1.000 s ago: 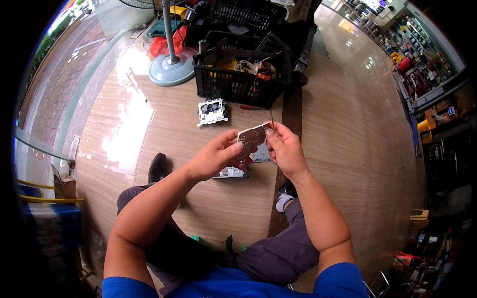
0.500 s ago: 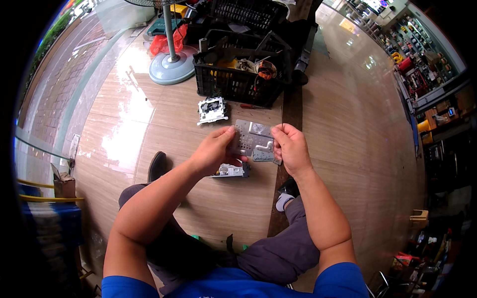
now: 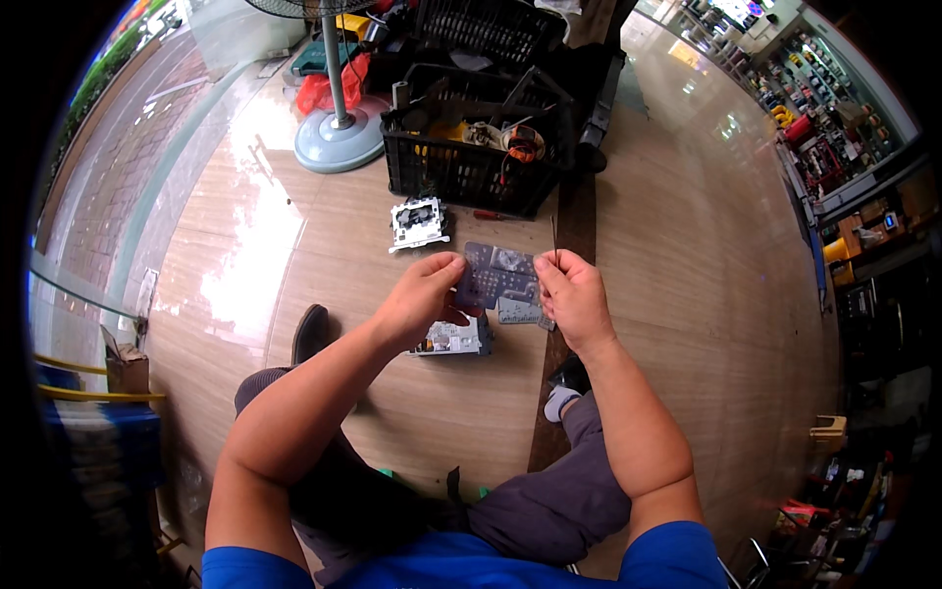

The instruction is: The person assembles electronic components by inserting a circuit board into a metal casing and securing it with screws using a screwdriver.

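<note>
Left hand (image 3: 417, 296) and right hand (image 3: 577, 299) pinch a loose plate (image 3: 493, 276), the right also a rod (image 3: 554, 234); separate mechanism (image 3: 420, 225) at the plate's ten o'clock, seemingly part-filled chassis (image 3: 453, 338) at seven.

Tiled floor (image 3: 687, 294) bearing black crate (image 3: 442, 174), white mechanism (image 3: 420, 228), metal-cased unit (image 3: 453, 339); perhaps a screwdriver (image 3: 487, 214)

The plate (image 3: 483, 283) is thin metal, smooth between its holes, with a dull greyish sheen. The casing (image 3: 453, 339) looks like bare metal. The crate (image 3: 451, 177) is matt black plastic; the bag (image 3: 313, 93), thin crinkled plastic; the fan base (image 3: 319, 147), smooth. The floor (image 3: 687, 294) is polished and glossy. Trousers (image 3: 559, 501) and shirt (image 3: 471, 564) are matt cloth; the box (image 3: 128, 375), cardboard.
</note>
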The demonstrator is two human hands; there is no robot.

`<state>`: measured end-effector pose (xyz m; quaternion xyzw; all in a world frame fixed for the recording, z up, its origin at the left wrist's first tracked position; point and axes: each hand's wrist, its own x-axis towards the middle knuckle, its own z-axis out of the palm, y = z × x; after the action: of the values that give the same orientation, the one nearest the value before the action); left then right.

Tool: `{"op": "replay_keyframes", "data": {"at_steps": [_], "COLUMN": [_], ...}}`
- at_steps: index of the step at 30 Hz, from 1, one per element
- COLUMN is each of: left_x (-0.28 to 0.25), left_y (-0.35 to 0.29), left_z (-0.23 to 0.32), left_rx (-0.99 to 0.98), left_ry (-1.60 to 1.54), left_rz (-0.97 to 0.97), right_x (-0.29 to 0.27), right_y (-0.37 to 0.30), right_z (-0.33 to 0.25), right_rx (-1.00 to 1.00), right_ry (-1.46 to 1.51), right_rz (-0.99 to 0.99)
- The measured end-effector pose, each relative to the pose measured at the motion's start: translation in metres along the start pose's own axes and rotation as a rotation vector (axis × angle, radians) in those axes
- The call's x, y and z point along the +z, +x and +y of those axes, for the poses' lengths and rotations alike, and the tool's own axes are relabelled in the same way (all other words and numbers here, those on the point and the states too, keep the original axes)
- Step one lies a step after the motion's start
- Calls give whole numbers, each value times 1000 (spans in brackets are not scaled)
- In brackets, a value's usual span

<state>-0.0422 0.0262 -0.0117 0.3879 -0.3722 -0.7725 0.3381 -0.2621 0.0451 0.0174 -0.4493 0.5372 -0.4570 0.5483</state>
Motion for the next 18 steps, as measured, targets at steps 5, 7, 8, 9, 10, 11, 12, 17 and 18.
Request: {"op": "replay_keyframes", "data": {"at_steps": [5,7,8,9,10,11,12,17,18], "left_x": [1,2,2,2,1,0,-2,-2,-2], "left_y": [1,1,1,0,0,0,1,1,1], "left_z": [-1,-1,-1,0,0,-1,-2,1,2], "left_rx": [-4,-18,-19,-21,-23,-26,-30,-30,-18], "left_ry": [24,34,40,46,53,58,63,23,-2], "left_rz": [17,59,63,68,72,67,61,41,29], "right_x": [-2,-1,-1,0,0,1,1,2,2], "right_y": [-1,-1,0,0,-1,-2,-2,-2,-2], "right_z": [1,2,3,4,3,2,1,1,0], "right_rx": [5,6,1,-4,-2,-1,1,14,25], "right_ry": [-27,-37,-47,-56,-57,-59,-61,-35,-21], "right_rz": [19,14,9,3,5,7,9,8,5]}}
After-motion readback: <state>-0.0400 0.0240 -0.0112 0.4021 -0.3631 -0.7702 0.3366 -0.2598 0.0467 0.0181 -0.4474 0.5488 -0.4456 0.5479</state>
